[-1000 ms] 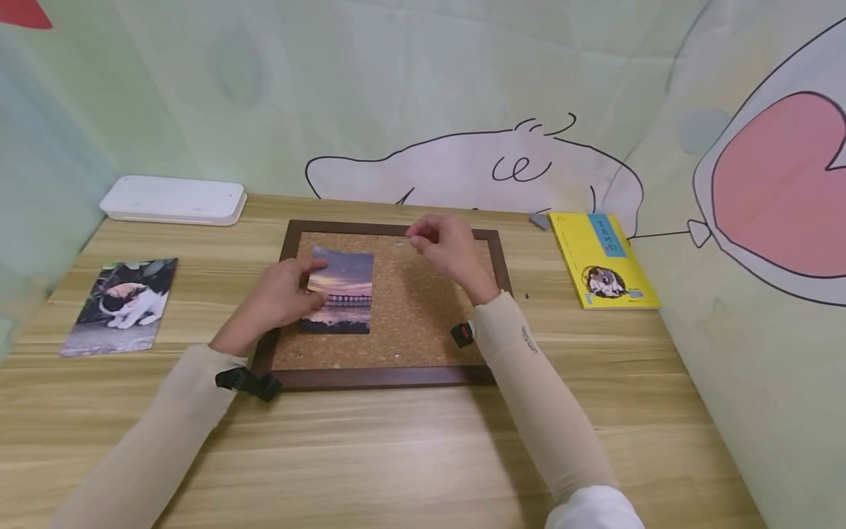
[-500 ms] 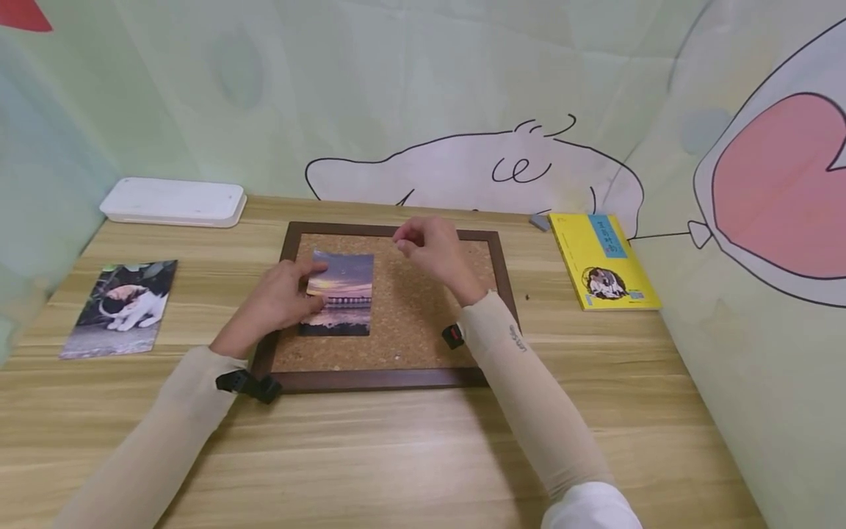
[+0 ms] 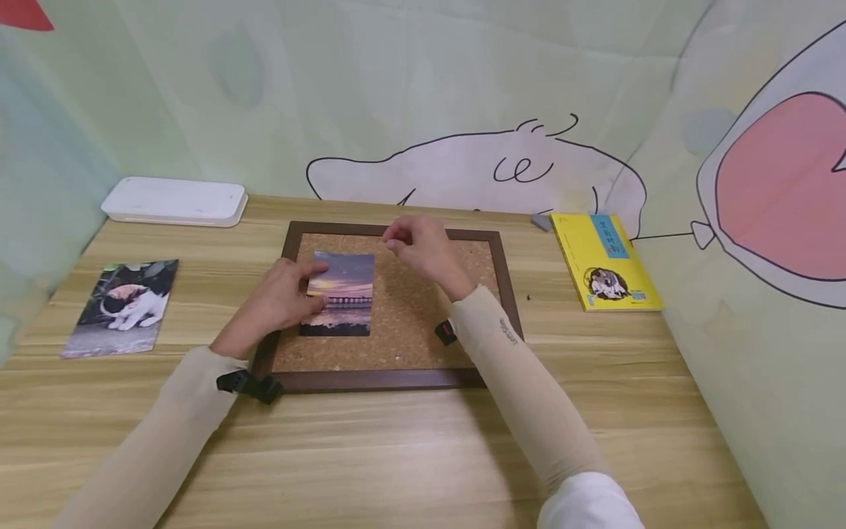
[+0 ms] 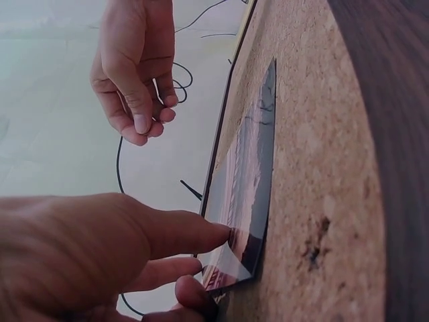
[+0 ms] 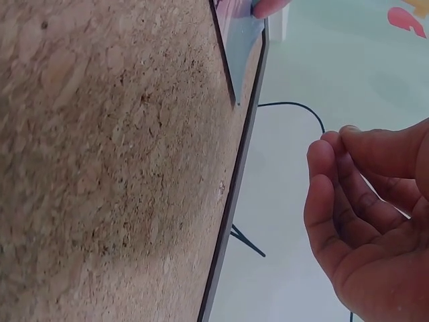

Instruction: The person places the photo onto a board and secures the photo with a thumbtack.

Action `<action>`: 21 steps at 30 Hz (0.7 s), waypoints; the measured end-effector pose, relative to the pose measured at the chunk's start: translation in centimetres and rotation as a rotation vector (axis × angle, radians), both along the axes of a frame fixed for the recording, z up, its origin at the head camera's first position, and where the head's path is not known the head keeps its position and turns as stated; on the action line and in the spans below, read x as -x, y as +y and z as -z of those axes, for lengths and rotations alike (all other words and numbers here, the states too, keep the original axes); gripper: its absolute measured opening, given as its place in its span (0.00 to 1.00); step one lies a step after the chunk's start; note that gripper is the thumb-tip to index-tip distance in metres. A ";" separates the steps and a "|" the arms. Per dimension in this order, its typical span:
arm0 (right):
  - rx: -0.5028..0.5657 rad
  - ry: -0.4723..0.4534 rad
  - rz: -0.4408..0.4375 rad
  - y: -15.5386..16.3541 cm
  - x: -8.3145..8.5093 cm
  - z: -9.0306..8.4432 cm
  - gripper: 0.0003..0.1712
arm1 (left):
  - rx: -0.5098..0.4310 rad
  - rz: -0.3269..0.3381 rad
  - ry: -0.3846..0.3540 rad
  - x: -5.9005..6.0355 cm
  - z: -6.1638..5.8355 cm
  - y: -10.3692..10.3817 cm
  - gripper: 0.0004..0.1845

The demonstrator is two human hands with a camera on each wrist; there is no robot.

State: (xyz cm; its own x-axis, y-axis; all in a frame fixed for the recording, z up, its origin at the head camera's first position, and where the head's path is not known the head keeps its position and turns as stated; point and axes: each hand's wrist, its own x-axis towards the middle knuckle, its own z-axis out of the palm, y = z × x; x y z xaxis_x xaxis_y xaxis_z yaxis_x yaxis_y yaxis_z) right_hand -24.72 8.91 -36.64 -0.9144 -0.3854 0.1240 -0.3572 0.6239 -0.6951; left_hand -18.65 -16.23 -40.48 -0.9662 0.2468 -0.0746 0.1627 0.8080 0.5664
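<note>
Sunset photo (image 3: 340, 294) on corkboard (image 3: 423, 308) — cat photo (image 3: 122, 306) left, book (image 3: 604, 261) right.

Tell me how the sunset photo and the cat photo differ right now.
The sunset photo lies on the cork board inside the brown frame; the cat photo lies on the bare wooden table, off to the left. The left hand presses the sunset photo down, while nothing touches the cat photo. The sunset photo shows purple and orange sky; the cat photo shows a white and dark cat. Both are flat, upright-format prints.
</note>
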 end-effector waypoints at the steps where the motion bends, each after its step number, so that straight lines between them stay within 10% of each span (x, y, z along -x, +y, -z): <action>1: -0.006 -0.002 -0.004 -0.2 0.1 0.0 0.08 | 0.001 0.000 0.000 0.0 0.0 -0.1 0.33; 21: -0.074 -0.080 -0.085 -3.3 1.0 1.1 0.05 | -0.013 0.029 0.082 0.0 0.3 -0.4 0.31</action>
